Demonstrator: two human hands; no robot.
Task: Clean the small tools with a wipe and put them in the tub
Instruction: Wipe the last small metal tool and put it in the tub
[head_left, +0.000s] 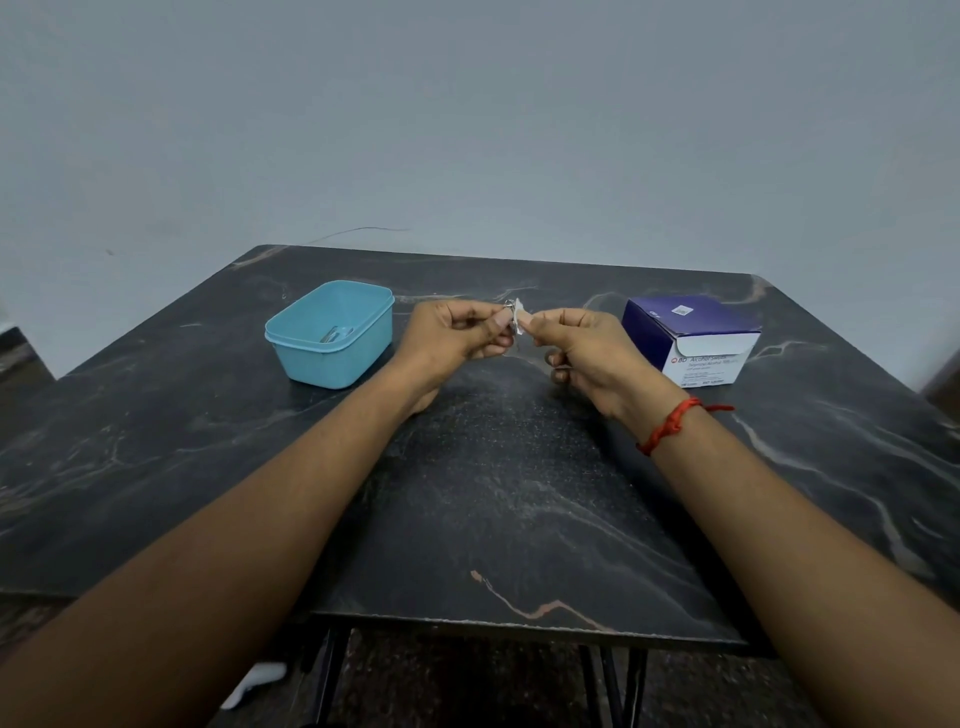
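Both hands are raised together above the middle of the dark marble table (493, 493). My left hand (457, 338) pinches a small shiny metal tool (510, 306), mostly hidden by the fingers. My right hand (587, 353) presses a small white wipe (518, 314) against that tool between thumb and forefinger. A light blue plastic tub (332, 332) stands open at the left of my hands, with a small metal tool (336, 332) lying inside it.
A purple and white box of alcohol swabs (691, 338) stands at the right, its flap open. A grey wall rises behind the table. A red thread circles my right wrist (670, 423). Below the front edge are black table legs (332, 675).
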